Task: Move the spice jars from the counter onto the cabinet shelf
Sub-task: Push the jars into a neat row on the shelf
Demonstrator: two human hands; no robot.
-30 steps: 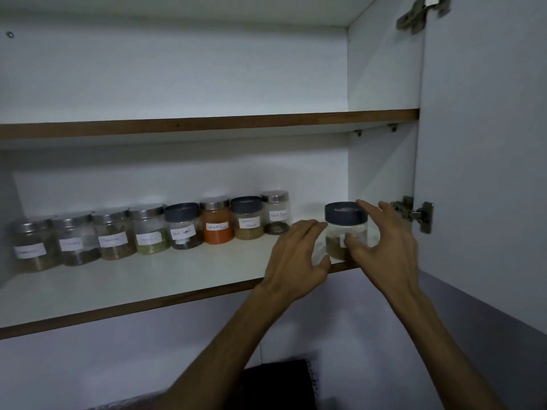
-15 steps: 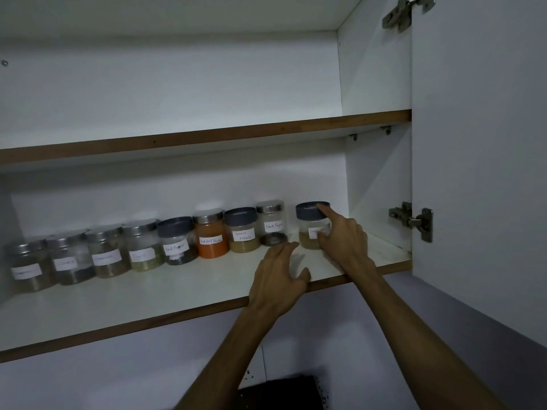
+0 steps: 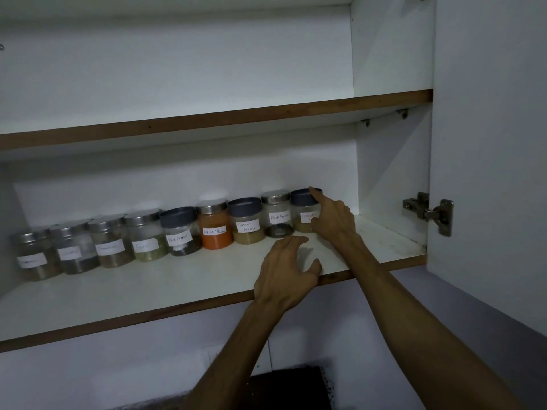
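Note:
Several labelled spice jars stand in a row along the back of the lower cabinet shelf (image 3: 177, 279). The rightmost one is a dark-lidded jar (image 3: 303, 213) with pale brown spice. My right hand (image 3: 333, 221) rests against that jar's right side, index finger stretched up onto its lid, fingers not wrapped around it. My left hand (image 3: 287, 272) lies open on the shelf near its front edge, thumb at the rim, holding nothing. Beside the end jar stand a steel-lidded black pepper jar (image 3: 277, 213), a garam masala jar (image 3: 246, 221) and an orange chilli powder jar (image 3: 213, 226).
The upper shelf (image 3: 266, 112) shows nothing on its visible edge. The open cabinet door (image 3: 488, 143) hangs at the right with a metal hinge (image 3: 429, 213). Bare shelf lies right of the end jar. A dark object (image 3: 290, 386) sits below against the wall.
My right hand has pushed the dark-lidded jar from the shelf's front edge back into the row, then loosened to a fingertip touch. My left hand came off the jar and settled on the shelf.

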